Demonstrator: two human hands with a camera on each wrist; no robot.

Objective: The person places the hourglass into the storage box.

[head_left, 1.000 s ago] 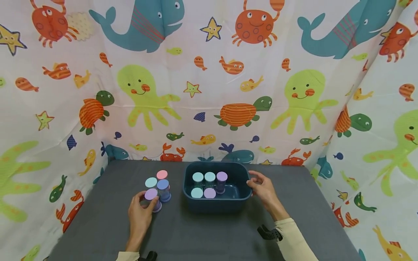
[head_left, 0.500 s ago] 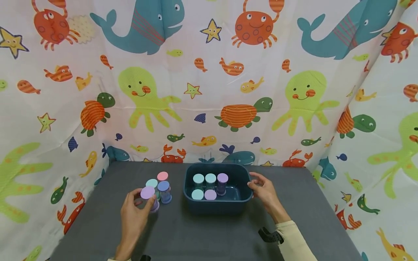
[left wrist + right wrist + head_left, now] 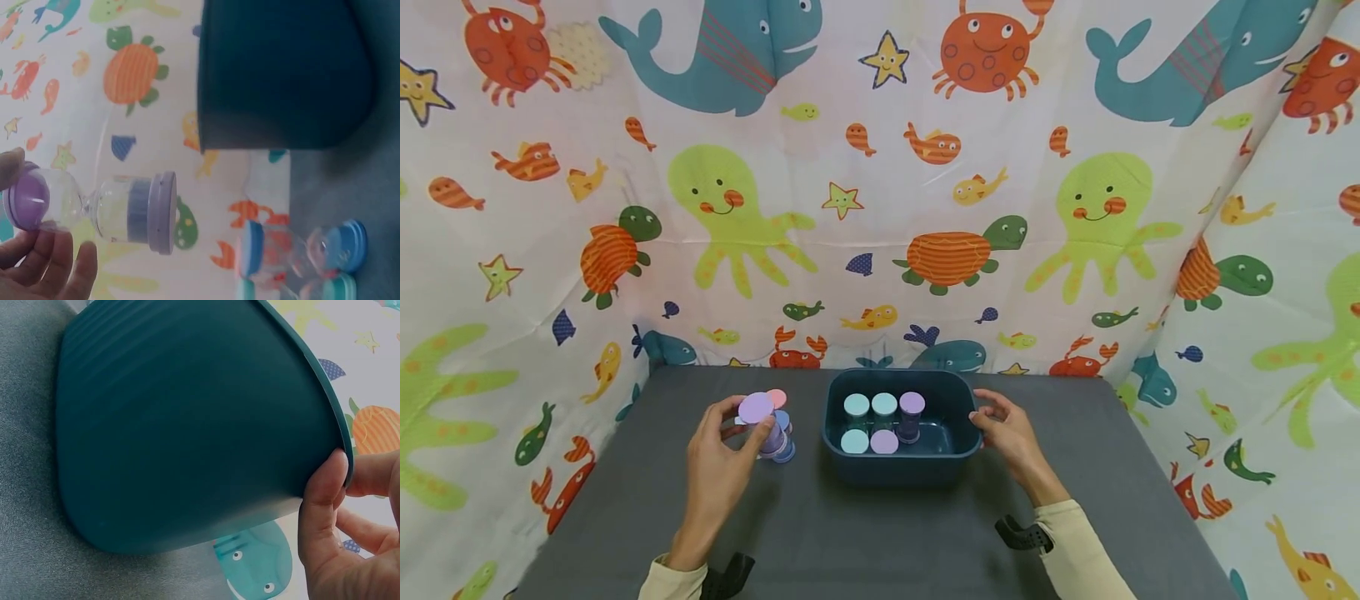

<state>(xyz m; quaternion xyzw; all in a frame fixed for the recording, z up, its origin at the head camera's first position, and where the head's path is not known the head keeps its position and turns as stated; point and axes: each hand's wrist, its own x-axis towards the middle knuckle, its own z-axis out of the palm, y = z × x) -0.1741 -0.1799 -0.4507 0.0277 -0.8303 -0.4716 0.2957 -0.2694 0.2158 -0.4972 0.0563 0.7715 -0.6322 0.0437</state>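
Observation:
My left hand (image 3: 718, 475) holds a purple-capped hourglass (image 3: 140, 206) by its upper cap, thumb on one side and fingers on the other. In the left wrist view the hourglass hangs clear of the table. Behind it stand a blue hourglass (image 3: 253, 250), a teal one (image 3: 340, 289) and one with a pink cap (image 3: 779, 397), partly hidden in the head view. My right hand (image 3: 1011, 437) pinches the right rim of a dark blue bin (image 3: 898, 472), thumb (image 3: 328, 475) outside. Inside the bin stand several hourglasses, with teal caps (image 3: 857, 405) and purple caps (image 3: 912, 402).
The bin rests on a grey table (image 3: 850, 542), right of the loose hourglasses. Some room shows in the bin's right part. A curtain (image 3: 865, 325) printed with sea animals hangs behind the table and along both sides. Black bands (image 3: 1022, 533) sit at both wrists.
My left hand has lifted the purple hourglass off the table, first drawing it slightly left, then up and rightward in front of the others. The right hand stays on the bin's rim.

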